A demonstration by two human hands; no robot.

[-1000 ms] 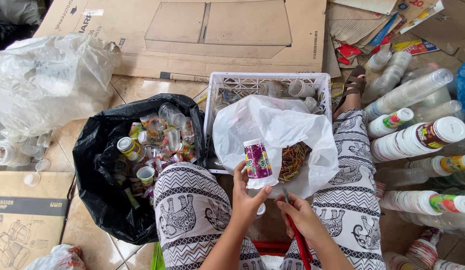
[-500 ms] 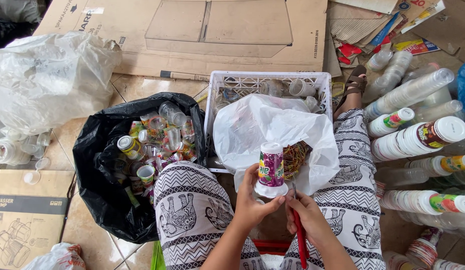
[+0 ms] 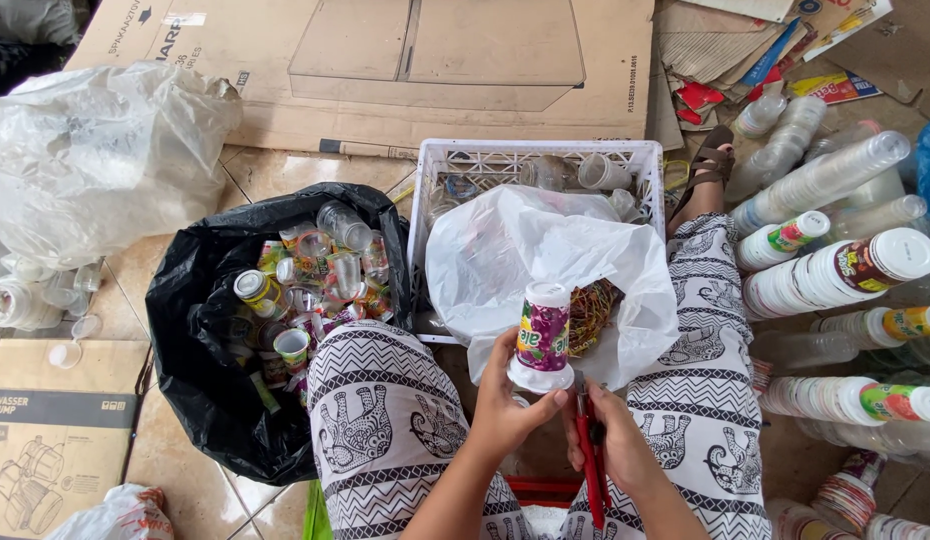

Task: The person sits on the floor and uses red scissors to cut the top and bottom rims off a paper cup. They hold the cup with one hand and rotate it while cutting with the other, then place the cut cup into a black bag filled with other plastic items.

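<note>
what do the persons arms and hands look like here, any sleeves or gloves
Both forearms are bare: no sleeves reach into view, and there are no gloves. The left hand and the right hand show no rings, watch or bracelet that I can make out. Fingernails look short and unpainted.

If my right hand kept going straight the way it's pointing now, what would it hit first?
The right hand, holding a red-handled tool, points up and forward at the base of the plastic cup held in the left hand. It would likely meet that cup first, with the white plastic bag behind it; depth is hard to judge.
</note>
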